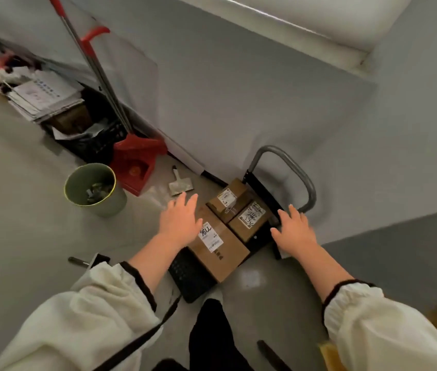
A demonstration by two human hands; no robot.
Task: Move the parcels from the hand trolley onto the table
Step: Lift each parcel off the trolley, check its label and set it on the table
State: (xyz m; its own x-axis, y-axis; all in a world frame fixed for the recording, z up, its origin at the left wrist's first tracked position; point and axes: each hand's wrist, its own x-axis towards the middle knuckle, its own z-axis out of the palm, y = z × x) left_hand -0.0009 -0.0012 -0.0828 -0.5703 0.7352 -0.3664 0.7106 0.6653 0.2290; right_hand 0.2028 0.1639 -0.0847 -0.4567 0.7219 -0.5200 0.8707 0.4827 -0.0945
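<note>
A black hand trolley (pixel 189 274) with a grey handle (pixel 299 172) stands on the floor against the wall. Three brown cardboard parcels lie on its deck. The large parcel (pixel 222 253) with a white label lies nearest to me. A medium parcel (pixel 249 222) and a small parcel (pixel 229 198) lie behind it by the handle. My left hand (pixel 179 219) hovers with straight fingers over the large parcel's left edge. My right hand (pixel 293 228) is spread above the trolley's right side. Neither hand holds anything.
A green waste bin (pixel 93 190) stands on the floor to the left, next to a red dustpan (pixel 137 164) and a broom handle (pixel 97 70). A scraper (pixel 179 183) lies by the wall. A black crate (pixel 91 140) with stacked papers (pixel 43 96) sits further left.
</note>
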